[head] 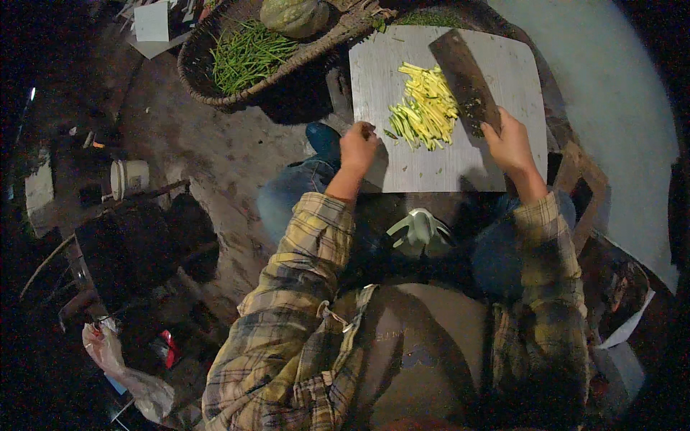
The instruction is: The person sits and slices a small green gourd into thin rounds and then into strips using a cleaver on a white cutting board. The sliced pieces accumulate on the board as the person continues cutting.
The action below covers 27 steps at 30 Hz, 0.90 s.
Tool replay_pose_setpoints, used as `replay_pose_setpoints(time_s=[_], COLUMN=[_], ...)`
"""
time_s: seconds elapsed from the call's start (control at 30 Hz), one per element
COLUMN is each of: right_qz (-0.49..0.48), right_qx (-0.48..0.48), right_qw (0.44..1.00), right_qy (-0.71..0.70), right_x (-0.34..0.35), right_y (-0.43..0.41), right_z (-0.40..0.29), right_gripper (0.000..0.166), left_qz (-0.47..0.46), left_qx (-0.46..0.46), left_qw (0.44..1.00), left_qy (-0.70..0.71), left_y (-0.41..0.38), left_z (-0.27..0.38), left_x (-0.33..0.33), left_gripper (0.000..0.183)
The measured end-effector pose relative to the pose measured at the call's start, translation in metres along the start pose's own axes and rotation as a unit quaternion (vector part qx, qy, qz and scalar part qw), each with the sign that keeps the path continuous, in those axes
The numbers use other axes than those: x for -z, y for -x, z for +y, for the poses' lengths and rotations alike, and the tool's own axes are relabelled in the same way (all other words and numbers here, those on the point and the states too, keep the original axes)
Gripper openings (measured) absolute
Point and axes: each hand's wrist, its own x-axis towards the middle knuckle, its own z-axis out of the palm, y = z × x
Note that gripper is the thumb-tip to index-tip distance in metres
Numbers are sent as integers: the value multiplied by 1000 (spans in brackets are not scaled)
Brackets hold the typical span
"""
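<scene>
A heap of yellow-green vegetable strips (426, 110) lies in the middle of a pale cutting board (517, 75). My right hand (508, 139) grips a wide, dark cleaver (466, 78) near its lower end; the blade lies slantwise along the right side of the heap, and bits of vegetable cling to it. At the board's left edge is my left hand (359, 145), its fingers curled; whether something small is between them cannot be told. A few loose scraps lie on the board near the strips.
Beyond the board at the upper left, a woven basket (215, 99) holds thin green stalks (250, 54) and a mottled round squash (295, 15). More chopped greens (434, 20) lie behind the board. A pale plastic object (420, 231) is below its near edge. A white bucket (129, 179) stands at left.
</scene>
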Motion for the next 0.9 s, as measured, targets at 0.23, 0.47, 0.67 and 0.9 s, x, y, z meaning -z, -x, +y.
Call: replay_pose_setpoints(time_s=[0.23,0.47,0.67,0.9], right_qz=[44,54,99,115], right_qx=[-24,-35,-37,-49], right_qw=[997,998,994,992], right_qy=[-61,-15,-20,-29], right_x=[15,23,51,60], right_y=[-4,-13,-17,-18], right_z=[35,29,18,23], right_gripper=[27,27,25,24], left_qz=[9,-20,-84,-84], left_qx=[54,46,5,-378], left_qw=[998,998,981,906], left_qy=[-24,-45,-178,-169], left_y=[-9,-18,-35,-81], left_z=[39,56,88,116], left_x=[-53,-56,-28,-37], left_gripper=[31,30,28,46])
